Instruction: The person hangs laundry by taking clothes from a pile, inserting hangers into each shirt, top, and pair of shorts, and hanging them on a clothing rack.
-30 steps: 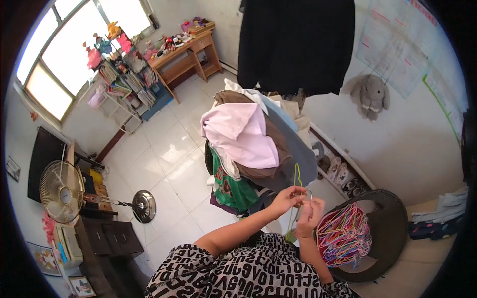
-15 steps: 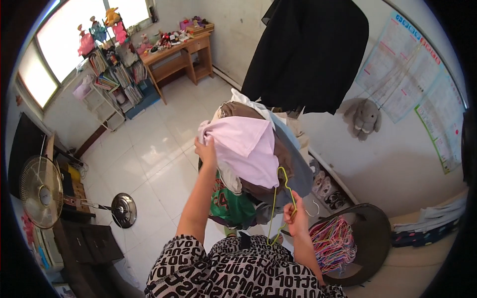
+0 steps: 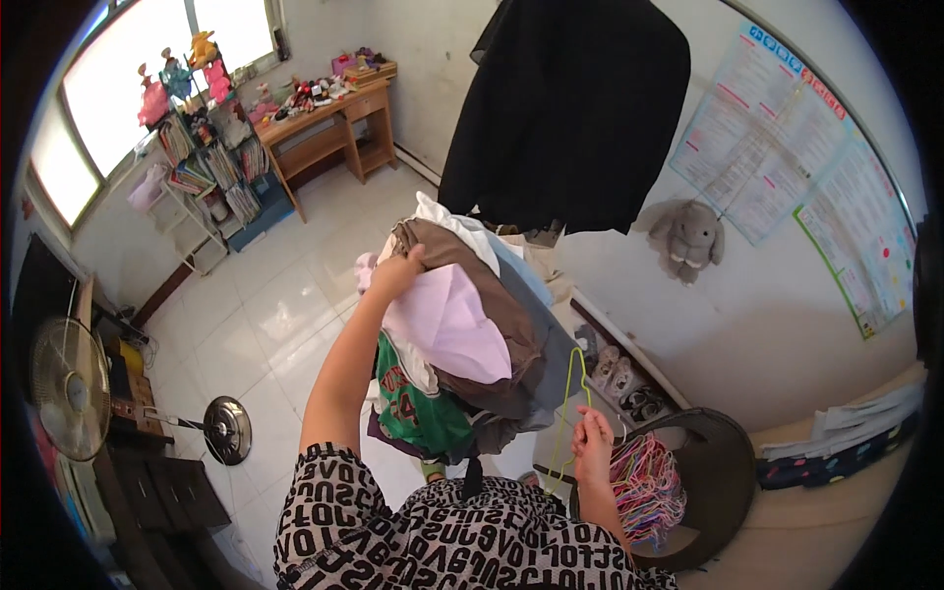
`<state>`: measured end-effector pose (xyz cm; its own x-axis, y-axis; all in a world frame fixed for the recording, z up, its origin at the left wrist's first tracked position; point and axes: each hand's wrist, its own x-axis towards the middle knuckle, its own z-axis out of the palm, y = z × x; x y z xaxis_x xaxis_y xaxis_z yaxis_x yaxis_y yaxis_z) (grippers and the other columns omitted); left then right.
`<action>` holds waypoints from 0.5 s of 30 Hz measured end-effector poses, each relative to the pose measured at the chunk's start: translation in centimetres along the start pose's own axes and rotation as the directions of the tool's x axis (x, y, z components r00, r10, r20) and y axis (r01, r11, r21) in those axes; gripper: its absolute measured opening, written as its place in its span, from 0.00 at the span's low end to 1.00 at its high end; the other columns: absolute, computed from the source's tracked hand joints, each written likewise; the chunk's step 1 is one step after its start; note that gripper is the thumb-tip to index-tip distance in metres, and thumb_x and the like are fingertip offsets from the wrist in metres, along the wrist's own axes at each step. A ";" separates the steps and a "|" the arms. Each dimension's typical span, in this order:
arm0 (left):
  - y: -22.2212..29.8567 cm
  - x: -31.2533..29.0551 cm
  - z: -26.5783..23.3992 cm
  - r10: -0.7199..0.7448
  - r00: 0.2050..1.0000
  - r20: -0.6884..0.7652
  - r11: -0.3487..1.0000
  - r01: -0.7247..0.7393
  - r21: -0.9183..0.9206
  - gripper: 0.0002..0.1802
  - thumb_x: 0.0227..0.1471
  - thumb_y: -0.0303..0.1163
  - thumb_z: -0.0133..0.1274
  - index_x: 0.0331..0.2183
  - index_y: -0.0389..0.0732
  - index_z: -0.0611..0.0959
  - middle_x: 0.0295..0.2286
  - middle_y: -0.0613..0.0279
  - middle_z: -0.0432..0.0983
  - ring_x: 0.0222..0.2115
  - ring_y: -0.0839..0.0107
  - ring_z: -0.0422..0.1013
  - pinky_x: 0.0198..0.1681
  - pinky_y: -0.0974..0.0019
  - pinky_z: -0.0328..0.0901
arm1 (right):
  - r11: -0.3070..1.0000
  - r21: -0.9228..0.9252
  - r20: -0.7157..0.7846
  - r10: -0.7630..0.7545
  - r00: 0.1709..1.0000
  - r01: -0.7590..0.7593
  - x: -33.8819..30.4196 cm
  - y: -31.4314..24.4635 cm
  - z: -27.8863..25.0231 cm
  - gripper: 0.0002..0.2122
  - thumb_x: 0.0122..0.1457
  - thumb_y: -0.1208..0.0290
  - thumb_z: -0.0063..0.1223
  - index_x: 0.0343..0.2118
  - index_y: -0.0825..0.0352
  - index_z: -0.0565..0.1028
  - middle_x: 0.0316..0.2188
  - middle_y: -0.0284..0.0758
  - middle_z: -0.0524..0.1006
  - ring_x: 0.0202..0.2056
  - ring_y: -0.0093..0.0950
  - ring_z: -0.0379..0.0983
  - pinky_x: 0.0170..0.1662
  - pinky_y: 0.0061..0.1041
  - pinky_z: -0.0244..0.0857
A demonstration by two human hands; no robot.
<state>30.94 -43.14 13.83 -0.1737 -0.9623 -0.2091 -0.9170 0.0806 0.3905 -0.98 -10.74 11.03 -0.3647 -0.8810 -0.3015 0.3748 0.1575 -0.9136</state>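
A heap of clothes stands in front of me, with a pale pink garment (image 3: 450, 320) draped over a brown garment (image 3: 462, 270). My left hand (image 3: 395, 275) is closed at the upper left of the heap, where pink cloth shows on both sides of it and the brown one lies against its fingertips. Part of its grip is hidden. A green jersey (image 3: 421, 408) hangs on the near side. To the right, my right hand (image 3: 592, 447) is closed around a yellow-green hanger (image 3: 570, 393), held upright beside the heap and apart from it.
A dark round basket (image 3: 723, 482) with many colourful hangers (image 3: 649, 487) stands at right, beside folded clothes (image 3: 836, 447). Shoes (image 3: 618, 374) sit along the wall. Black cloth (image 3: 575, 118) hangs beyond the heap. A fan (image 3: 71, 388) stands at left, a wooden desk (image 3: 324, 123) far back.
The view has shifted. The pink garment has slid down the heap, baring more brown cloth at the top. My left hand has moved over the heap's upper edge; my right hand still holds the hanger.
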 end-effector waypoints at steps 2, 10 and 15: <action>-3.0 1.8 2.1 -0.265 0.963 -0.053 0.877 0.218 -0.428 0.41 0.52 0.63 0.33 0.42 0.33 0.77 0.33 0.42 0.76 0.39 0.50 0.72 0.45 0.55 0.63 | 1.000 0.026 -0.029 0.014 0.999 -0.013 -0.1 0.3 -0.5 0.10 0.63 0.67 0.42 0.40 0.68 0.70 0.15 0.25 0.60 0.13 0.14 0.49 0.17 0.16 0.43; -2.8 5.0 4.4 -0.462 0.800 -0.382 0.759 0.134 -0.637 0.27 0.42 0.45 0.58 0.38 0.33 0.76 0.35 0.49 0.76 0.38 0.59 0.73 0.40 0.64 0.65 | 1.000 0.028 -0.010 -0.003 1.000 0.003 -0.2 0.4 -1.3 0.10 0.62 0.66 0.43 0.38 0.68 0.70 0.15 0.26 0.60 0.13 0.14 0.48 0.17 0.16 0.42; 6.9 -2.4 0.4 -0.031 0.766 -0.642 0.470 -0.556 -0.686 0.15 0.48 0.35 0.55 0.34 0.33 0.75 0.32 0.56 0.76 0.36 0.73 0.69 0.39 0.73 0.61 | 0.996 -0.041 -0.040 -0.084 0.996 0.082 0.0 1.1 -2.2 0.09 0.62 0.67 0.45 0.39 0.68 0.70 0.15 0.25 0.60 0.14 0.13 0.49 0.17 0.15 0.42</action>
<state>24.85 -40.12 16.66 0.1258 -0.9064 0.4033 -0.0879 0.3948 0.9146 -2.40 -9.58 9.40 -0.4287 -0.8725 -0.2344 0.3082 0.1027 -0.9458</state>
